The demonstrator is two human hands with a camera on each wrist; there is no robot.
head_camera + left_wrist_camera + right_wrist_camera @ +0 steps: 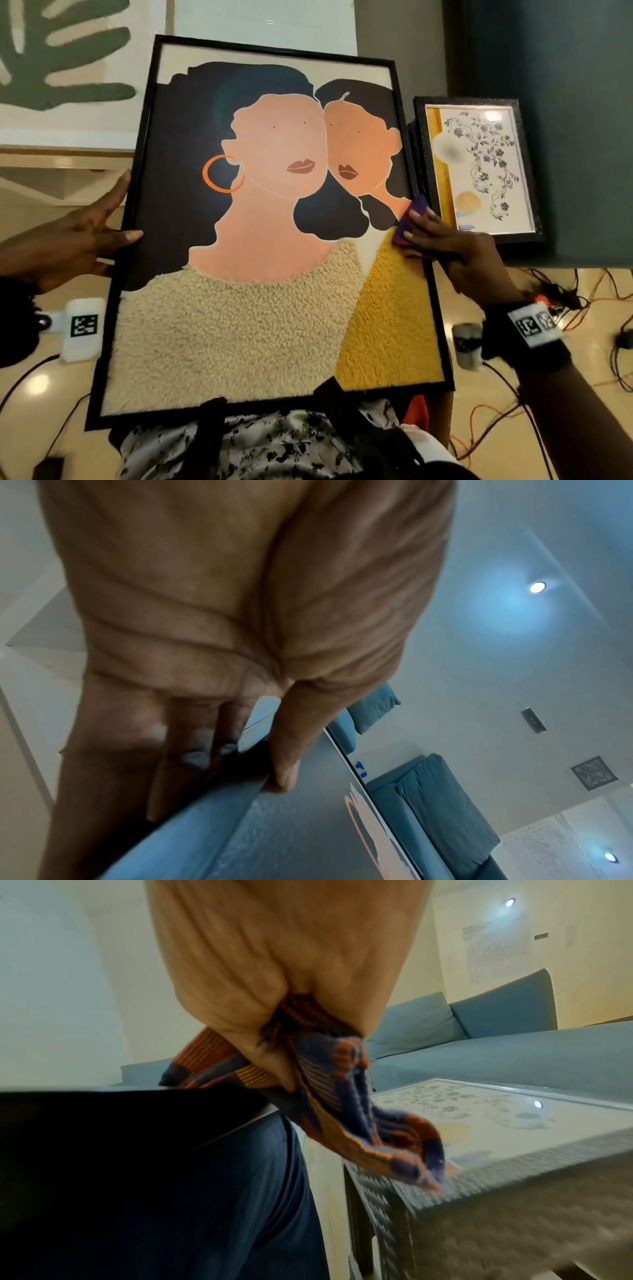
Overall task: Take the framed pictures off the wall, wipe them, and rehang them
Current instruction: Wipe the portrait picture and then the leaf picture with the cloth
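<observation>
Black-framed and large, the portrait picture of two faceless figures (260,219) lies tilted across the person's lap, off the wall and partway through its wipe. The left hand (68,246) steadies its left edge with straight fingers behind and the thumb flat on the front, a light brace rather than a firm clamp. The right hand (455,250) is bunched around a striped purple-and-orange cloth (346,1096) and presses it at the frame's right edge. A hard sideways stroke there could push the frame out of that loose left hold, and the picture would likely slide off the lap toward the tiled floor (30,404). The cloth's hanging corner touches the smaller floral print in a textured dark frame (479,168) standing just beside; a wide sweep might snag or knock it.
</observation>
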